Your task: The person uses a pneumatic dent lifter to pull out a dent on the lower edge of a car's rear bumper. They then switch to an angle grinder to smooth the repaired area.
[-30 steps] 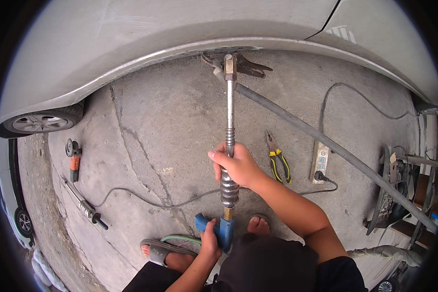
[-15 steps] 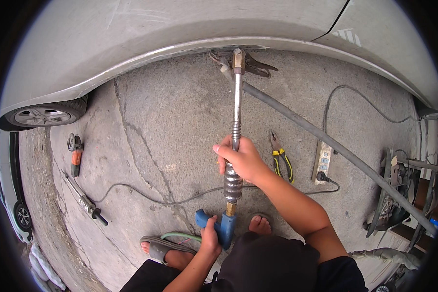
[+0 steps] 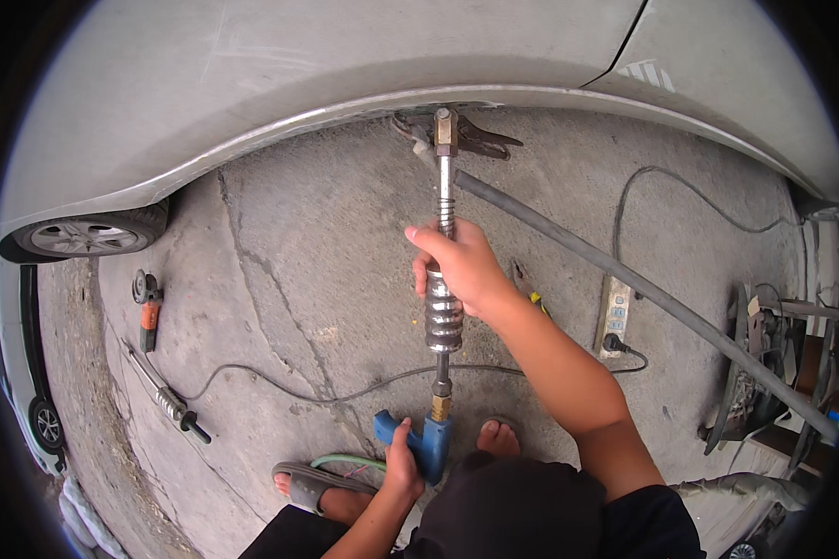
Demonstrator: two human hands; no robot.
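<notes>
A slide hammer with a long chrome rod [image 3: 446,177] reaches from near my body up to the car's lower edge. My right hand [image 3: 461,265] is wrapped round it at the upper end of the ribbed steel weight [image 3: 444,321], just below a coil spring. The blue pistol-shaped handle [image 3: 435,449] at the near end is gripped by my left hand [image 3: 402,463]. A brass fitting [image 3: 441,408] joins handle and rod. At the far end, a metal joint [image 3: 446,130] meets a dark clamp [image 3: 488,140] under the car's edge; its bite is hidden.
A grey pole [image 3: 569,240] slants from the clamp to the right. The power strip [image 3: 614,312] lies beneath it. My right forearm mostly covers yellow-black pliers [image 3: 538,300]. An orange angle grinder [image 3: 149,312] and another slide hammer [image 3: 170,401] lie left. A cable [image 3: 280,387] crosses the concrete.
My right hand and the steel weight have slid up the rod toward the car, baring rod above the brass fitting. My left hand keeps its grip. My forearm now covers most of the pliers.
</notes>
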